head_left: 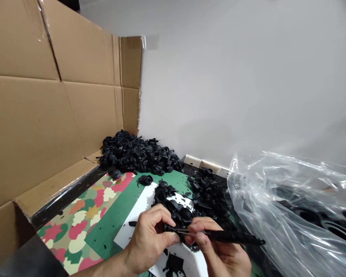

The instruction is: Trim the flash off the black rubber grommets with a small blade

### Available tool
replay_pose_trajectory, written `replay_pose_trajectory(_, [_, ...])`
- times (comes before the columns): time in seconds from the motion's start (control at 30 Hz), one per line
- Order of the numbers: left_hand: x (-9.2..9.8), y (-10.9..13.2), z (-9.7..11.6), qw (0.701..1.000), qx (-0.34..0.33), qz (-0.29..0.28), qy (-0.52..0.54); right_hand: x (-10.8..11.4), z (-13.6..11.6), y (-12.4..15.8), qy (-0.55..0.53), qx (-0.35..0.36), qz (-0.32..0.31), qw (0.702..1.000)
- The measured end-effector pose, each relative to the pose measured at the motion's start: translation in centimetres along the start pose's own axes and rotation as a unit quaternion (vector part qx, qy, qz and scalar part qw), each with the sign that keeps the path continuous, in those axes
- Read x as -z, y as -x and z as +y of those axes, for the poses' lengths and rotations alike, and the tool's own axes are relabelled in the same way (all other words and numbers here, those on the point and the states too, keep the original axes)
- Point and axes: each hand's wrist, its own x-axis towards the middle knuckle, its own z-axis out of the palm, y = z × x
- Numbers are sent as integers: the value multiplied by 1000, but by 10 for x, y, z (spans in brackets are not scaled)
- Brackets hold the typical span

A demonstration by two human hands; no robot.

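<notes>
My left hand (150, 240) is closed in a pinch on a small black plastic part (170, 228) near the bottom of the view. My right hand (219, 256) is closed around a thin black-handled tool (233, 237) whose metal tip touches that part. Both hands hover over a white sheet (141, 215) strewn with black scraps. Just beyond the fingers lies a small heap of black threaded ring parts (175, 209).
A big pile of black ring parts (138, 154) sits in the corner by the cardboard wall (46, 115). Black trimmings (210, 192) lie to the right. A clear plastic bag (294, 207) with black parts fills the right side. A patterned mat (86, 219) covers the floor at left.
</notes>
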Motion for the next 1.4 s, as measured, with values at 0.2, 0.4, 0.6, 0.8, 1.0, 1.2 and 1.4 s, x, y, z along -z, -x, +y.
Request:
replay_pose_trajectory(0.2, [1, 0, -4, 1000, -11, -6, -18, 0, 6, 2, 23, 52, -32, 998])
replay_pose_trajectory(0.4, [2, 1, -5, 1000, -11, -8, -21, -3, 4, 3, 76, 106, -37, 991])
replay_pose_trajectory(0.6, [1, 1, -1, 1000, 1, -10, -15, -1, -7, 1, 163, 114, -47, 979])
replay_pose_trajectory(0.8, [0, -1, 4, 1000, 15, -4, 7, 19, -5, -9, 223, 132, -6, 966])
replay_pose_trajectory(1.0, [0, 1, 2, 1000, 11, -2, 3, 12, 3, -3, 51, 56, -8, 997])
replay_pose_trajectory(1.2, [1, -1, -1, 1000, 5, -8, -1, 0, -1, 1, 31, 66, -30, 997])
replay_pose_trajectory(1.4, [2, 0, -1, 1000, 9, -11, -4, -1, 4, 1, 39, 94, -25, 994])
